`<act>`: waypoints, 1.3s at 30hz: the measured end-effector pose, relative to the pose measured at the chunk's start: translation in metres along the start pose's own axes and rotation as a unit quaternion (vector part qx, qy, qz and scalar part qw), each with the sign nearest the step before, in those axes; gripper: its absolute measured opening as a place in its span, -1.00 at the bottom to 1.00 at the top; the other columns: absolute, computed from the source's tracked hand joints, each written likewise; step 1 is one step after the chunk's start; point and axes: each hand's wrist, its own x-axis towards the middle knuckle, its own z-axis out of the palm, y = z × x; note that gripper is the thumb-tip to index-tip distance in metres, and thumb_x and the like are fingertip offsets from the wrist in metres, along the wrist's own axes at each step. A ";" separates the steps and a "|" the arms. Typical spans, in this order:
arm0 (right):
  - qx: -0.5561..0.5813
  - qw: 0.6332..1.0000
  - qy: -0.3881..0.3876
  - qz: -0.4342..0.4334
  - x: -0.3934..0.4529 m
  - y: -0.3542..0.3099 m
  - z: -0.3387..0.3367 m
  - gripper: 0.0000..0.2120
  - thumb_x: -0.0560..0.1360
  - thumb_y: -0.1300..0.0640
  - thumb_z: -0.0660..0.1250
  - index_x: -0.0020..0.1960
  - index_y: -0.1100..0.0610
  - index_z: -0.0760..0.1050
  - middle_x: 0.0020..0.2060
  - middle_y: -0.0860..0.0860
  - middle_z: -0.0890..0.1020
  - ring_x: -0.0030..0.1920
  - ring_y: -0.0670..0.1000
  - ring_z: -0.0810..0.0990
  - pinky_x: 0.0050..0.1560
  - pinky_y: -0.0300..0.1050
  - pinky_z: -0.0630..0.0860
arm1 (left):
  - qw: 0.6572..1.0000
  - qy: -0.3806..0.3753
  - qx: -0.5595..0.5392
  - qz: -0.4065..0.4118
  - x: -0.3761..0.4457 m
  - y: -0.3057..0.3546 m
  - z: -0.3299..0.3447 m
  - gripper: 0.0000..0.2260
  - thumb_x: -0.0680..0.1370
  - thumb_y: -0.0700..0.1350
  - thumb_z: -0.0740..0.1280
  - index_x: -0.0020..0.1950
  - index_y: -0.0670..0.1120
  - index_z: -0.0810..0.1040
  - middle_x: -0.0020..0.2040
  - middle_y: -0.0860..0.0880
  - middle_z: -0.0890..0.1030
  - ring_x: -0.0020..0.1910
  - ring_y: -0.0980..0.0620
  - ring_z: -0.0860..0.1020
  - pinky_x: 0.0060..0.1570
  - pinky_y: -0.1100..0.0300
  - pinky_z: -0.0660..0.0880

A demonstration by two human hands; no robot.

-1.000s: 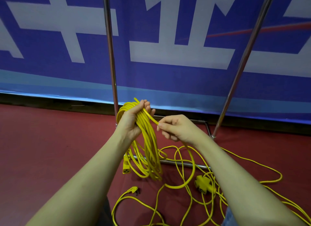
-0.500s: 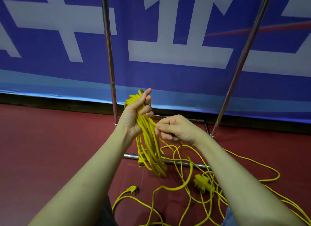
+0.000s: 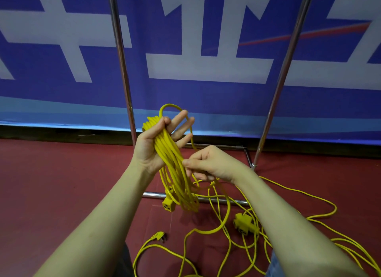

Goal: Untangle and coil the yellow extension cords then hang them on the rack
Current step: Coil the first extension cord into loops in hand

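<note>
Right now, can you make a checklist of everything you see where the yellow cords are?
Surface: red floor.
Job's things: coil hanging from the left hand, socket dangling at its bottom; rack standing behind, nothing hung on the part in view.
Clutter: nothing seen.
Hands: left hand holds the coil, thumb curled over it, fingers spread; right hand pinches a strand beside the coil.
Cables: loose cord tangled on the floor, with a socket block and a plug.
Surroundings: blue banner behind.
</note>
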 end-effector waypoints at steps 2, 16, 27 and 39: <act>-0.001 1.000 -0.023 0.000 0.001 0.003 0.003 -0.68 0.58 0.08 0.24 -0.30 0.15 0.53 -0.63 -0.04 0.39 -0.62 -0.11 0.23 -0.55 -0.28 0.14 | 1.000 -0.018 0.019 -0.003 0.001 -0.001 0.002 -0.90 0.36 -0.13 0.51 -0.22 -0.09 0.63 0.26 -0.13 0.58 0.28 -0.20 0.51 0.19 -0.09 0.51; -0.046 0.924 0.365 -0.104 0.024 0.017 -0.012 -0.73 0.52 0.14 0.35 0.21 -0.01 0.47 0.07 -0.03 0.48 0.05 -0.14 0.45 0.11 -0.32 0.33 | 0.982 -0.057 0.002 -0.182 -0.010 0.012 -0.019 -0.68 0.68 -0.16 0.02 0.02 -0.31 0.50 -0.42 -0.08 0.44 -0.48 0.06 0.33 -0.40 0.19 0.34; -0.062 0.951 0.263 -0.152 0.053 0.029 -0.001 -0.70 0.63 0.22 0.11 0.33 0.14 0.44 0.26 0.00 0.46 0.33 -0.11 0.36 0.35 -0.36 0.22 | 0.960 -0.142 0.026 -0.241 -0.014 0.019 -0.009 -0.78 0.64 -0.23 0.09 -0.01 -0.30 0.49 -0.39 -0.13 0.53 -0.51 0.03 0.45 -0.38 0.21 0.45; -0.115 0.908 0.391 -0.096 0.065 0.040 -0.001 -0.79 0.59 0.18 0.22 -0.01 0.28 0.58 -0.18 0.20 0.63 -0.12 0.20 0.59 -0.01 0.11 0.49 | 0.975 -0.033 0.139 -0.172 -0.018 0.006 -0.006 -0.73 0.16 -0.11 0.64 -0.26 -0.14 0.65 -0.46 -0.03 0.56 -0.57 0.13 0.50 -0.54 0.25 0.49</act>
